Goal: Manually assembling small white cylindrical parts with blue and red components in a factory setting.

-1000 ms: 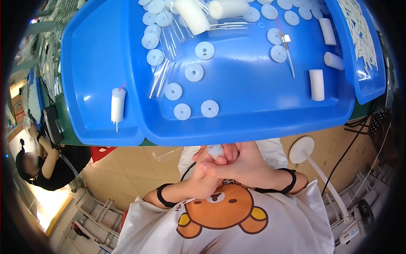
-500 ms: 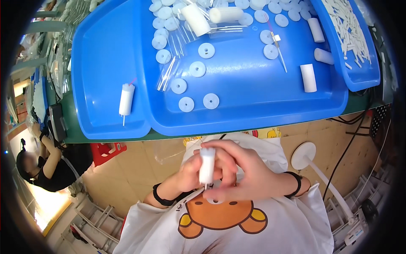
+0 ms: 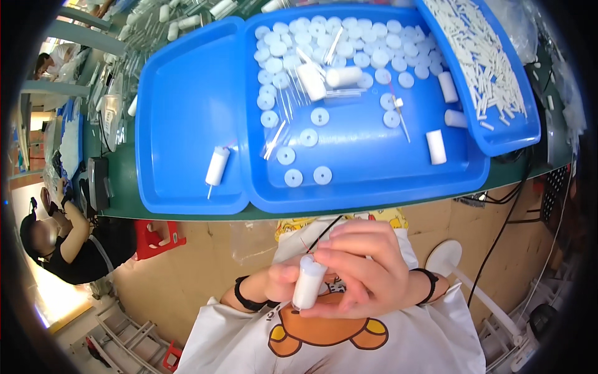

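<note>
In front of my apron, both hands hold a white cylinder (image 3: 308, 290) with a pale translucent cap at its upper end. It leans slightly, top to the right, and a thin reddish wire shows by the cap. My left hand (image 3: 279, 283) is closed on its left side, most fingers hidden behind it. Fingertips of my right hand (image 3: 369, 265) touch the cap, while the thumb lies at the lower end. A similar capped cylinder (image 3: 217, 166), with a thin stem sticking out below, lies in the left blue tray (image 3: 180, 204).
A big blue tray (image 3: 386, 192) holds pale holed discs (image 3: 322, 175), clear tubes, white cylinders (image 3: 436, 147) and a thin wired stick (image 3: 403, 120). At right, a narrow blue tray (image 3: 520, 138) contains short white sticks (image 3: 483, 68). A co-worker (image 3: 75, 237) sits at left beside a red stool (image 3: 159, 240).
The held cylinder has gone from nearly upright to a slight tilt and sits lower in the picture. My right fingers have shifted over its cap. The trays appear lower as the view moved.
</note>
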Demonstrator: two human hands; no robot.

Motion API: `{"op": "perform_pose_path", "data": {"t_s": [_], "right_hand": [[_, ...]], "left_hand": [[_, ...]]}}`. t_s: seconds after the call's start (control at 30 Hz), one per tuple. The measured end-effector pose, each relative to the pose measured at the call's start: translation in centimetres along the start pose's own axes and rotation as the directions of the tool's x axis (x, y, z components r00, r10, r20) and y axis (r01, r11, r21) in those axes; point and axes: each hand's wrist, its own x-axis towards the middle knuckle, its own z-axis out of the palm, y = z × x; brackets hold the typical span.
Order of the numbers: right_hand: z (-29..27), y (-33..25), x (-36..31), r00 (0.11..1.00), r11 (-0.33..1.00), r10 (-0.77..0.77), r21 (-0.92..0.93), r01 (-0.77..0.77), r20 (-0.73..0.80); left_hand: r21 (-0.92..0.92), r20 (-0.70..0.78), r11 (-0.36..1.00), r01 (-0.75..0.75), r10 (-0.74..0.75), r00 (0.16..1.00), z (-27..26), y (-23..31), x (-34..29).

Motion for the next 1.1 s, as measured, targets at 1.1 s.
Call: {"op": "perform_pose_path", "data": {"t_s": [1.1], "right_hand": [[-6.0, 6.5, 7.2, 0.917, 0.767, 0.35, -0.505, -0.396, -0.188]], "left_hand": [[0.601, -0.194, -0.208, 0.772, 0.899, 0.394, 1.3, 10.1, 0.4]]}}
